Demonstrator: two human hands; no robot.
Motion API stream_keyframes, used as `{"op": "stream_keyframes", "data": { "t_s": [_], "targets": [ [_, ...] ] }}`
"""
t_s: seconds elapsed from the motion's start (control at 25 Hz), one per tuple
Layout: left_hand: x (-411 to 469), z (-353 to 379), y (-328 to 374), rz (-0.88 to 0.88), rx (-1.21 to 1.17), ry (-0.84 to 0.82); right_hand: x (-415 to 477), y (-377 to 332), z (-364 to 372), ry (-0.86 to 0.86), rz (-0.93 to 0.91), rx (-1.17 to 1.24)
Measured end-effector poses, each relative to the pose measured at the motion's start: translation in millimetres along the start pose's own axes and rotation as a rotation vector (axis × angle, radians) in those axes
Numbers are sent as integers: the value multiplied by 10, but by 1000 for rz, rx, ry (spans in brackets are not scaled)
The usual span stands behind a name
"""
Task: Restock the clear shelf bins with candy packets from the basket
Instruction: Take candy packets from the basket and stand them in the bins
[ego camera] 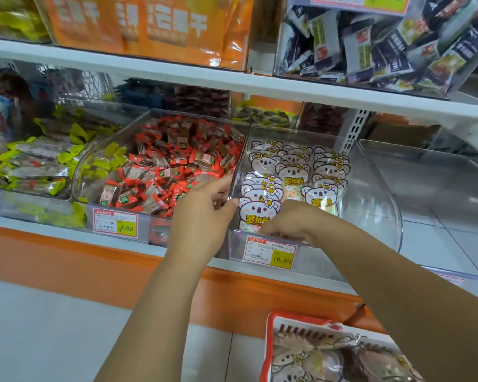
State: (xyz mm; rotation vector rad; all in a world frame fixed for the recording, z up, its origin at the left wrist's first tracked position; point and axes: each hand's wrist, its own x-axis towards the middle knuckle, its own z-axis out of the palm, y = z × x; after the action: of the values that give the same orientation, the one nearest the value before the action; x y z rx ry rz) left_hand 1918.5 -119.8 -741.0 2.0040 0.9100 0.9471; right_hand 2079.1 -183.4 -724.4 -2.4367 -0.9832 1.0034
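Observation:
A clear shelf bin (370,205) holds rows of white koala-print candy packets (293,166). My left hand (204,216) pinches the bin's left wall between thumb and fingers. My right hand (290,220) reaches over the bin's front edge, its fingers curled down on the frontmost koala packet (255,213); the fingertips are hidden. A red basket (268,343) at the bottom right, partly covered by my right forearm, holds more koala packets (295,359).
Left of it is a bin of red-wrapped candies (171,166), then a bin of yellow-green packets (39,166). An empty clear bin (439,188) stands to the right. Price tags (271,252) hang on the bin fronts. A shelf board (232,81) runs close overhead.

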Motion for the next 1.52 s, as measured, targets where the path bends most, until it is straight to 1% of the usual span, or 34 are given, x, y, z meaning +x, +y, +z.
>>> {"op": "stream_keyframes", "data": {
  "t_s": [0.12, 0.2, 0.28, 0.36, 0.4, 0.44, 0.48, 0.52, 0.56, 0.6, 0.68, 0.72, 0.8, 0.84, 0.88, 0.96, 1.04, 1.08, 1.12, 1.16, 1.24, 1.28, 1.32, 1.4, 1.44, 1.48, 1.52],
  "targets": [
    [6, 0, -4, -8, -13, -2, -36, 4, -62, -81, 62, 134],
    [-11, -4, 21, -5, -28, 11, -138, 9, -157, -67, 56, 133],
    [-90, -3, 78, 21, -6, 53, -318, 50, -262, 52, -7, 92],
    [-220, -6, 172, 70, 16, 141, -583, 166, -319, 244, -131, 104],
    [-299, -7, 225, 117, 25, 191, -749, 259, -311, 330, -219, 176],
    [-393, 4, 281, 182, 29, 225, -945, 368, -270, 377, -307, 293],
    [-509, 48, 346, 250, 17, 228, -1148, 519, -211, 392, -379, 418],
    [-631, 120, 403, 295, -17, 193, -1346, 680, -148, 383, -414, 510],
    [-797, 230, 475, 295, -63, 116, -1529, 876, -66, 360, -407, 557],
    [-969, 355, 509, 254, -103, 11, -1642, 1088, 30, 335, -382, 567],
    [-1336, 614, 531, 154, -96, -247, -1695, 1572, 254, 298, -296, 530],
    [-1499, 749, 491, 108, -21, -404, -1655, 1824, 381, 274, -238, 470],
    [-1828, 990, 366, -12, 170, -755, -1598, 2329, 683, 169, -95, 301],
    [-1954, 1085, 272, -69, 242, -888, -1565, 2541, 832, 108, -54, 224],
    [-2071, 1176, 168, -106, 306, -986, -1572, 2711, 959, 42, -18, 148],
    [-2275, 1342, -51, -129, 430, -1127, -1612, 2911, 1140, -80, 19, 25],
    [-2436, 1443, -209, -148, 503, -1217, -1647, 2988, 1269, -216, 42, -22],
    [-2492, 1475, -246, -176, 501, -1226, -1655, 3010, 1340, -269, 42, -68],
    [-2531, 1496, -268, -209, 479, -1206, -1669, 3022, 1412, -285, 27, -121],
    [-2560, 1512, -282, -228, 452, -1161, -1669, 3044, 1486, -263, 8, -153],
    [-2553, 1519, -287, -271, 362, -1046, -1655, 3089, 1554, -151, -5, -129],
    [-2522, 1515, -277, -313, 283, -974, -1634, 3121, 1548, -92, 6, -51],
    [-2485, 1503, -269, -370, 168, -896, -1620, 3135, 1506, -44, 19, 83],
    [-2426, 1482, -257, -511, -82, -777, -1575, 3142, 1403, 44, 59, 421],
    [-2415, 1477, -234, -614, -224, -759, -1562, 3115, 1363, 68, 78, 565],
    [-2427, 1481, -211, -728, -358, -761, -1576, 3062, 1338, 62, 85, 652],
    [-2453, 1495, -207, -833, -454, -754, -1580, 3007, 1352, 31, 82, 676]
  ]
}}
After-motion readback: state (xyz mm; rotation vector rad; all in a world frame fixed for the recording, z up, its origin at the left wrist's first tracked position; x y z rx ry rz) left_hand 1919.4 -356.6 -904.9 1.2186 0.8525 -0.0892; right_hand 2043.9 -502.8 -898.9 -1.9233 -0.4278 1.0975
